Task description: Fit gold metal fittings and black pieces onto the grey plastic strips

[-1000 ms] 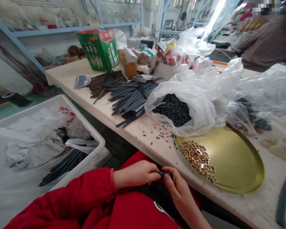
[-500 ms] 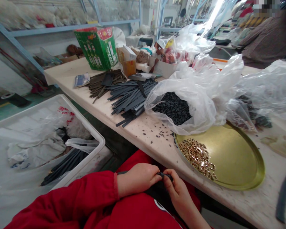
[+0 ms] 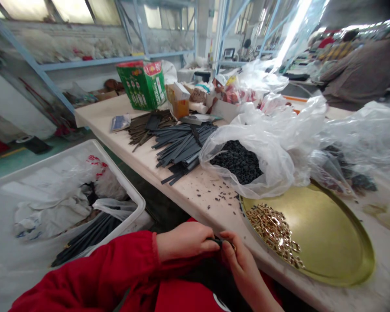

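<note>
Strip [image 3: 218, 242], dark and short where it shows, is pinched between both hands just off the counter [image 3: 97, 110] edge, over the lap. Grip on both sides narrow: left hand [image 3: 189, 241] closed on one end, right hand [image 3: 242, 262] thumb and fingers on the other. Gold glint at the right fingertips, too small to call.

Doing it well, my read: hold the strip flat and untwisted, left as anchor, right for fine work. Pinch close to the working spot; a long free span would probably flex. Thumbs hide the contact, so tilting it toward the eyes should help. Even pressure, no yanking.

Containers:
- Gold tray [image 3: 334, 234]: gold-coloured metal pieces [image 3: 274, 229] heaped at its left side.
- Clear plastic bag [image 3: 279, 151]: mouth open, holds small black pieces [image 3: 238, 162]; similar bits loose on the counter beside it.
- White tub [image 3: 139, 203]: crumpled bags plus a bundle of long dark strips [image 3: 87, 236].
- Green box [image 3: 141, 89]: standing far end, contents hidden.
</note>
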Tool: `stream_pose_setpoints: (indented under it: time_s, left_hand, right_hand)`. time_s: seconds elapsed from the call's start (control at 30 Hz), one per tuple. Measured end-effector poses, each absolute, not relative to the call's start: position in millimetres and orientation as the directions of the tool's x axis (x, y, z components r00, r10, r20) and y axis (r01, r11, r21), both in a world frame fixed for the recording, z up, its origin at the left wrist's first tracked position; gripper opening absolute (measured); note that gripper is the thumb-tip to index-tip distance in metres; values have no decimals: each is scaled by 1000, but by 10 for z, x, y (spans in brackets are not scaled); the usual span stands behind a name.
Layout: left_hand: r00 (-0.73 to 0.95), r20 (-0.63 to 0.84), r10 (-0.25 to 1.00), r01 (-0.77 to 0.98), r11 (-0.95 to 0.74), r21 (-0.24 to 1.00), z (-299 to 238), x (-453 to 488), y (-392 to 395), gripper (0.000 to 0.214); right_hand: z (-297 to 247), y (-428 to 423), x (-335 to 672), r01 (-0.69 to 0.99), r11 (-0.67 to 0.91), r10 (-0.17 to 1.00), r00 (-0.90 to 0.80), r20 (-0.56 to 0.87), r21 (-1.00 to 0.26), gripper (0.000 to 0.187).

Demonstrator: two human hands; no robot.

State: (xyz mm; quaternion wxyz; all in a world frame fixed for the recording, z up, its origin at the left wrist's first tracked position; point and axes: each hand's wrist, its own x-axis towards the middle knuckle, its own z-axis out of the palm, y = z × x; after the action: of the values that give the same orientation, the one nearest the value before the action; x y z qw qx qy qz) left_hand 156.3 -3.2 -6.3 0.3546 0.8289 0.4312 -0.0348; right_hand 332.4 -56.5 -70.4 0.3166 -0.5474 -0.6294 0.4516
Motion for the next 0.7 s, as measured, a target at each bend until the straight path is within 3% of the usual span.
stream_pose_setpoints:
  time_s: [0.13, 0.23, 0.33, 0.47, 0.6, 0.7]
  left_hand:
    - [478, -165, 863, 832, -384, 400, -9, 1346, 496, 26]
    - [450, -85, 889, 852, -399, 340, -149, 1362, 828, 28]
    - [449, -35, 893, 854, -418, 309, -302, 1447, 1012, 25]
    - [378, 59, 924, 893, -381, 242, -254, 1364, 1196, 25]
    - [151, 166, 975, 974, -175, 143, -83, 1105, 1511, 22]
    - [69, 189, 980, 991, -89, 100, -74, 1011, 1705, 17]
  right_hand:
    - [-481, 42, 3291, 673, 138, 980, -199, 2, -727, 28]
    - [-481, 367, 3229, 864, 247, 969, -233, 86, -438, 25]
    - [-636, 478, 3224, 932, 289, 955, -265, 133, -220, 30]
    - [-844, 458, 3320, 922, 347, 920, -300, 251, -170, 38]
    - [-882, 446, 3346, 903, 397, 880, -323, 348, -165, 40]
    - [-855, 434, 3322, 881, 445, 854, -363, 373, -163, 38]
